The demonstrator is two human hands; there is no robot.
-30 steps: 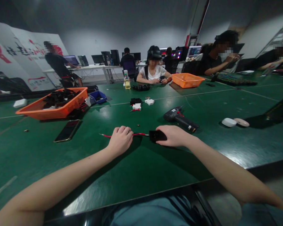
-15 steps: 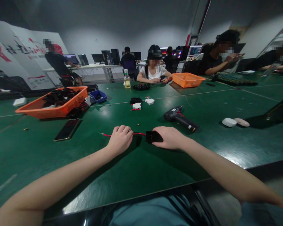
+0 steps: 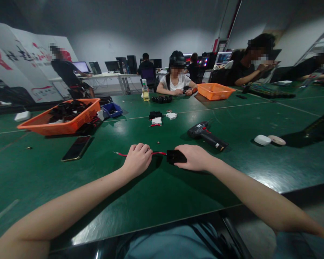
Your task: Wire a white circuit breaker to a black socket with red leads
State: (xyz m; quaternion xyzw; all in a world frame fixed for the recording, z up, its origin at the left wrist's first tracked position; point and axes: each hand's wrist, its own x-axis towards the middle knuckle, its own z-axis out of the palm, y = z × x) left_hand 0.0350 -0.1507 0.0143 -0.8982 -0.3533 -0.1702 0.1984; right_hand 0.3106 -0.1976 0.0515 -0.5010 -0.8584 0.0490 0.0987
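Note:
My left hand (image 3: pixel 137 160) is curled into a fist around a thin red wire (image 3: pixel 121 155) that lies on the green table (image 3: pixel 162 187). The wire runs right to a small black box (image 3: pixel 175 157), which my right hand (image 3: pixel 196 157) grips with closed fingers. Both hands rest on the table top, a short gap apart. The wire's free end sticks out to the left of my left fist.
A black cordless screwdriver (image 3: pixel 206 135) lies just beyond my right hand. A phone (image 3: pixel 77 148) and an orange basket (image 3: pixel 62 117) of black parts sit at the left. Small black and white parts (image 3: pixel 156 118) lie ahead. Other people sit at the far side.
My right hand has slid the black box a little to the left, toward my left fist. The left hand has stayed put.

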